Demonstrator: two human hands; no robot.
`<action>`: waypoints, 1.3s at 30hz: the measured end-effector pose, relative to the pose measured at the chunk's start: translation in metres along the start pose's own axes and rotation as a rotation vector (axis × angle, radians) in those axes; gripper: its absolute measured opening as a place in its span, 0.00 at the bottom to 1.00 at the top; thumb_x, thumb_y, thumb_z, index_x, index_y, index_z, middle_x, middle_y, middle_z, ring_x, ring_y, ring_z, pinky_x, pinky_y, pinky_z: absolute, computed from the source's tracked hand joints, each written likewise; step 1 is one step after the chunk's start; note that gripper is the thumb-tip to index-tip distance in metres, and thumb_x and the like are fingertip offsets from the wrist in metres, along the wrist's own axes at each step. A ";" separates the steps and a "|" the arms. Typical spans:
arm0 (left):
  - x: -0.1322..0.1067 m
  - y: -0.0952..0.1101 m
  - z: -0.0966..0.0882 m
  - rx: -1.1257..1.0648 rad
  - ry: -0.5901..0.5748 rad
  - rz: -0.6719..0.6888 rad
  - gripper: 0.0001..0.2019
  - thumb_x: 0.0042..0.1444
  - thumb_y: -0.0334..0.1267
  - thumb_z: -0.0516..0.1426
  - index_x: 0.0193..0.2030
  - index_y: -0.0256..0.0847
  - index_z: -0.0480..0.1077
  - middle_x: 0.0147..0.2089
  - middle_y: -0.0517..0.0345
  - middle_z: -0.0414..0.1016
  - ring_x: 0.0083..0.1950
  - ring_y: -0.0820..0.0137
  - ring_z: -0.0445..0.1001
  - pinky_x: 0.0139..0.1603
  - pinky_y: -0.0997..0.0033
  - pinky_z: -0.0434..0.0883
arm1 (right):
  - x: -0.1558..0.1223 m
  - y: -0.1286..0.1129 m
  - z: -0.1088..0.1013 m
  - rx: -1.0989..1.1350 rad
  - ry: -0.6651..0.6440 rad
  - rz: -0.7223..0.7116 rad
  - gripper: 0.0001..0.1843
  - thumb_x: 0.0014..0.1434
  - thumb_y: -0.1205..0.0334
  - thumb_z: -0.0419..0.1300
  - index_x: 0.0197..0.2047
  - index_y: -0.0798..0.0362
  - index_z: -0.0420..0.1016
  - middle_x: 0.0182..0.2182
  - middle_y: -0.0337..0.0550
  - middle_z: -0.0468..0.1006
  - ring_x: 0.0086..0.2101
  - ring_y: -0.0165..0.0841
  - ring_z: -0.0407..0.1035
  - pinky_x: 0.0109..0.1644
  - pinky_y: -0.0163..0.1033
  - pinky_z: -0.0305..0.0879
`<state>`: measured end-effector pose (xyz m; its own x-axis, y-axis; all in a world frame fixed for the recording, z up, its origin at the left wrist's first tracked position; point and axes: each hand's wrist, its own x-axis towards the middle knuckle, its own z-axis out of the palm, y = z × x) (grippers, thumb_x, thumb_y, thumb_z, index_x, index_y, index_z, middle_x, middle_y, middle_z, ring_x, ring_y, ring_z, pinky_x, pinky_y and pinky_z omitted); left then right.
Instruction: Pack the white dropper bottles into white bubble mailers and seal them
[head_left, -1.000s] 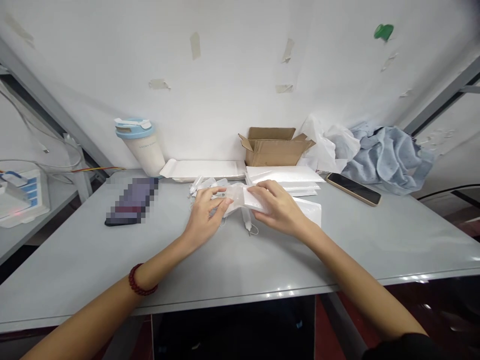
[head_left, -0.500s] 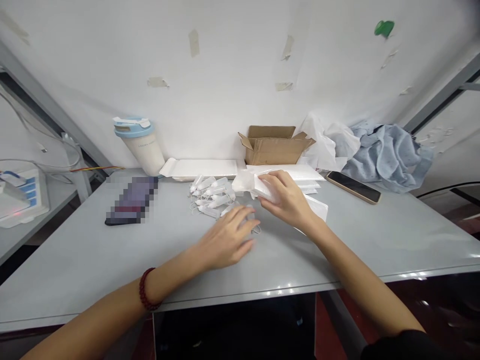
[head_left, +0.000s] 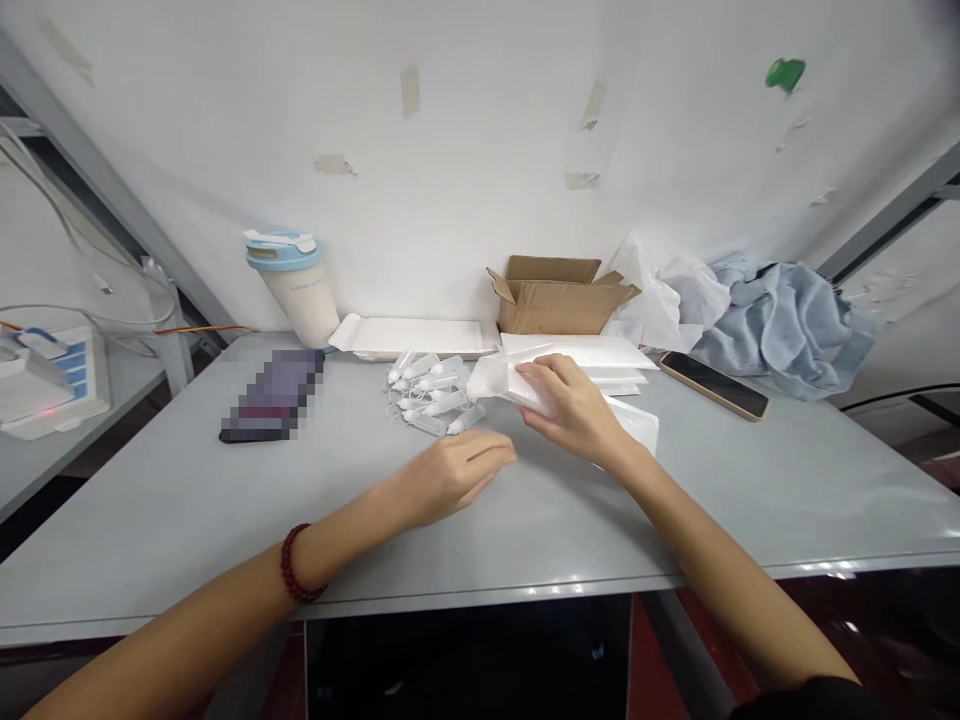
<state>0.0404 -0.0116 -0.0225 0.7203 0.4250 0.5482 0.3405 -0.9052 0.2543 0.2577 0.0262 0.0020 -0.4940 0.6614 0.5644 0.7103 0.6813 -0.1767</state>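
My right hand (head_left: pixel 574 405) is closed round a white padded envelope (head_left: pixel 529 390), whose loose end points left over the pile. Just left of that end lies a heap of small clear plastic dropper bottles (head_left: pixel 435 392) with white tips and thin loops. My left hand (head_left: pixel 461 472) is low over the table in front of the heap. Its fingers are pressed together and bent inward, hiding whatever may be in them. Beyond and under my right hand are more white padded envelopes (head_left: pixel 585 350), stacked, with one lying lower at the right (head_left: pixel 637 425).
Behind the stack stands an open cardboard box (head_left: pixel 559 305). A flat white package (head_left: pixel 420 333) lies by the wall, near a tumbler (head_left: pixel 300 300). Phones lie left (head_left: pixel 274 395) and right (head_left: pixel 712 385). White plastic bags (head_left: pixel 664 290) and blue cloth (head_left: pixel 787 325) sit at the back right.
The fingers of my left hand have gone from spread to pressed together, and the small bottle and loop beside them are out of sight. My right hand keeps its envelope. The view has shifted slightly.
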 end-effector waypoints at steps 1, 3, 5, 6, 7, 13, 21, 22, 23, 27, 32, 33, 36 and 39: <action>0.001 0.003 -0.002 -0.036 0.113 -0.044 0.11 0.62 0.29 0.49 0.47 0.40 0.70 0.45 0.51 0.77 0.47 0.66 0.75 0.48 0.65 0.74 | 0.000 0.000 0.000 0.001 0.001 -0.001 0.23 0.55 0.64 0.57 0.55 0.50 0.63 0.44 0.51 0.68 0.43 0.43 0.65 0.43 0.49 0.66; 0.004 0.010 -0.009 -0.117 0.342 -0.198 0.09 0.62 0.32 0.53 0.48 0.42 0.69 0.45 0.54 0.78 0.43 0.69 0.77 0.46 0.68 0.75 | 0.000 0.000 -0.001 -0.001 0.002 -0.004 0.23 0.55 0.64 0.57 0.55 0.50 0.63 0.44 0.51 0.68 0.44 0.44 0.65 0.43 0.49 0.66; 0.008 0.015 -0.017 -0.228 0.543 -0.368 0.09 0.61 0.33 0.55 0.48 0.41 0.68 0.44 0.55 0.78 0.36 0.72 0.78 0.40 0.72 0.76 | 0.000 -0.001 -0.001 -0.010 -0.005 -0.009 0.23 0.55 0.64 0.57 0.54 0.51 0.63 0.44 0.52 0.68 0.44 0.44 0.65 0.44 0.49 0.66; 0.011 0.016 -0.021 -0.290 0.633 -0.432 0.08 0.61 0.33 0.55 0.47 0.41 0.67 0.44 0.55 0.78 0.33 0.73 0.77 0.37 0.72 0.76 | 0.000 -0.002 -0.001 -0.013 -0.013 -0.013 0.23 0.55 0.65 0.57 0.54 0.52 0.63 0.44 0.53 0.68 0.44 0.44 0.65 0.44 0.49 0.66; 0.013 0.016 -0.025 -0.349 0.712 -0.473 0.08 0.61 0.34 0.55 0.47 0.40 0.66 0.44 0.54 0.78 0.32 0.74 0.77 0.35 0.73 0.76 | 0.000 -0.003 0.000 -0.013 -0.021 -0.018 0.23 0.55 0.65 0.57 0.54 0.52 0.63 0.44 0.53 0.68 0.44 0.44 0.65 0.44 0.49 0.66; 0.019 -0.002 -0.032 -0.536 0.782 -0.643 0.10 0.60 0.41 0.56 0.45 0.39 0.63 0.44 0.52 0.77 0.33 0.73 0.76 0.35 0.70 0.75 | 0.000 -0.009 0.001 -0.013 -0.042 -0.052 0.23 0.54 0.65 0.57 0.54 0.52 0.62 0.45 0.53 0.68 0.43 0.43 0.65 0.42 0.48 0.66; 0.015 -0.016 -0.023 -0.625 0.601 -0.832 0.12 0.58 0.44 0.56 0.42 0.38 0.65 0.42 0.51 0.78 0.37 0.70 0.75 0.36 0.71 0.71 | -0.001 -0.013 0.000 -0.015 -0.016 -0.070 0.24 0.53 0.66 0.57 0.54 0.52 0.61 0.45 0.53 0.67 0.43 0.43 0.65 0.42 0.47 0.66; 0.015 -0.016 -0.023 -0.620 0.608 -0.848 0.12 0.57 0.44 0.58 0.41 0.38 0.66 0.41 0.52 0.79 0.38 0.70 0.74 0.36 0.71 0.70 | -0.001 -0.013 0.000 -0.016 -0.013 -0.068 0.23 0.53 0.66 0.57 0.54 0.52 0.62 0.44 0.53 0.67 0.42 0.43 0.65 0.42 0.47 0.66; 0.015 -0.017 -0.023 -0.625 0.623 -0.866 0.12 0.55 0.43 0.59 0.40 0.38 0.66 0.40 0.52 0.79 0.38 0.70 0.74 0.36 0.72 0.70 | -0.001 -0.013 0.000 -0.018 -0.008 -0.066 0.23 0.53 0.66 0.57 0.54 0.52 0.62 0.44 0.53 0.67 0.42 0.43 0.64 0.42 0.47 0.66; 0.015 -0.019 -0.025 -0.695 0.723 -0.896 0.12 0.47 0.41 0.65 0.35 0.37 0.70 0.35 0.57 0.77 0.32 0.73 0.71 0.32 0.74 0.69 | 0.000 -0.013 -0.001 -0.021 0.026 -0.063 0.23 0.54 0.65 0.57 0.54 0.52 0.62 0.44 0.53 0.67 0.42 0.42 0.64 0.42 0.47 0.66; 0.016 -0.020 -0.025 -0.727 0.784 -0.882 0.11 0.43 0.38 0.67 0.31 0.37 0.72 0.30 0.61 0.74 0.28 0.75 0.70 0.32 0.74 0.69 | 0.000 -0.013 -0.003 -0.024 0.043 -0.066 0.24 0.53 0.66 0.57 0.54 0.53 0.62 0.44 0.53 0.67 0.42 0.42 0.64 0.43 0.47 0.66; 0.016 -0.019 -0.024 -0.715 0.776 -0.882 0.10 0.43 0.38 0.67 0.30 0.38 0.73 0.30 0.61 0.74 0.29 0.74 0.71 0.33 0.73 0.70 | 0.000 -0.013 -0.003 -0.025 0.041 -0.065 0.24 0.53 0.66 0.57 0.54 0.53 0.62 0.44 0.53 0.67 0.42 0.42 0.63 0.43 0.47 0.66; 0.014 -0.016 -0.024 -0.584 0.702 -0.849 0.05 0.44 0.35 0.66 0.29 0.39 0.75 0.30 0.60 0.76 0.32 0.71 0.73 0.36 0.71 0.70 | 0.000 -0.014 -0.003 -0.018 0.026 -0.072 0.24 0.53 0.66 0.57 0.54 0.53 0.62 0.44 0.52 0.67 0.42 0.42 0.64 0.42 0.47 0.66; 0.011 -0.012 -0.022 -0.348 0.592 -0.703 0.01 0.47 0.32 0.64 0.28 0.42 0.77 0.30 0.59 0.77 0.35 0.70 0.73 0.39 0.70 0.70 | -0.001 -0.015 0.000 -0.004 -0.009 -0.088 0.24 0.53 0.66 0.57 0.54 0.52 0.61 0.45 0.52 0.66 0.43 0.42 0.64 0.43 0.47 0.66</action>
<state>0.0311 0.0039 -0.0014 -0.0300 0.8830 0.4685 0.3104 -0.4373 0.8440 0.2476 0.0152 0.0035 -0.5591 0.6019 0.5702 0.6659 0.7357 -0.1237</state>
